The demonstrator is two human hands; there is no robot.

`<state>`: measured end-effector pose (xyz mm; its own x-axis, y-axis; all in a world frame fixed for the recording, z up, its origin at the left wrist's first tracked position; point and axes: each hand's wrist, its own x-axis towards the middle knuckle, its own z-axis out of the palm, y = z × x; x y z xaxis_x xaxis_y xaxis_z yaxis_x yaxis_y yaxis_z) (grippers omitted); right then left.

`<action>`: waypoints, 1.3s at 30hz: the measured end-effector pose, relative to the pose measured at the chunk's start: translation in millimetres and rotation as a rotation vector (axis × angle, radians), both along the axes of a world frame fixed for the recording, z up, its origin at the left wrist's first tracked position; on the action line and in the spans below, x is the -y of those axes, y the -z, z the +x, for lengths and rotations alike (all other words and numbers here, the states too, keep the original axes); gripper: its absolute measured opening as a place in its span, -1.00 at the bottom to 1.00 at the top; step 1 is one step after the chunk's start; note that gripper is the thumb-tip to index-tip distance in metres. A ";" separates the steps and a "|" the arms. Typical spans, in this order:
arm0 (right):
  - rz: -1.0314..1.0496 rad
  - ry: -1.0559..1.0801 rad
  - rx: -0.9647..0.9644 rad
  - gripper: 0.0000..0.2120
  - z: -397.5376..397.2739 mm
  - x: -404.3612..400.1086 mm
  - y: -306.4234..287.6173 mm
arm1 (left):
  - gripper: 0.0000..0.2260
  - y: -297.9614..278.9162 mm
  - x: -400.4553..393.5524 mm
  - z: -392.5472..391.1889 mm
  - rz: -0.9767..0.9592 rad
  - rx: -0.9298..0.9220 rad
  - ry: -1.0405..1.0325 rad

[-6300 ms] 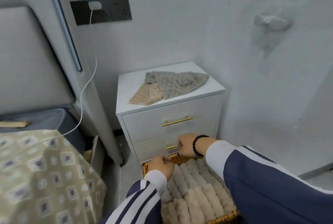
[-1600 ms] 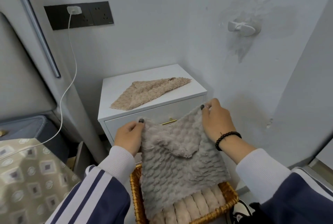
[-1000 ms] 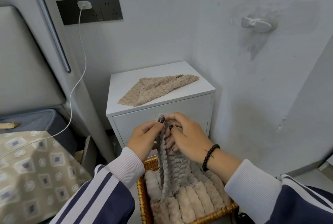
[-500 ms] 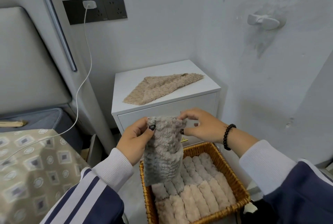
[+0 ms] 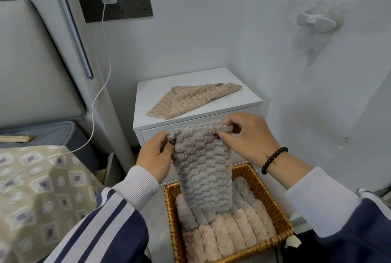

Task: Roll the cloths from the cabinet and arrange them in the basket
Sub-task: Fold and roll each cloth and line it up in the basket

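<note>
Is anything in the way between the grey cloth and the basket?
Nothing blocks it. The grey cloth hangs from both hands right above the basket, but rolled cloths already fill most of it, so little free room shows.

pale grey wall with black socket panel, padded headboard at left.
</note>
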<state>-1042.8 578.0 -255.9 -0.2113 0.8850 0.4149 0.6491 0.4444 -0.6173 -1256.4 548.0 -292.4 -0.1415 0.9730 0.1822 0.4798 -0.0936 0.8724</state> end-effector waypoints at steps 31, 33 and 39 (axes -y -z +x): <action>-0.629 -0.376 -0.086 -0.68 -5.4 8.3 42.6 | -0.90 0.4 0.3 19.1 -0.153 -0.026 0.286; -0.651 -0.388 -0.108 -0.62 -2.6 7.1 43.1 | -0.84 -0.6 -0.9 21.3 -0.117 0.004 0.261; -0.710 -0.372 -0.040 -0.73 14.6 3.1 41.5 | -0.79 -14.3 -8.1 7.3 0.011 0.205 0.083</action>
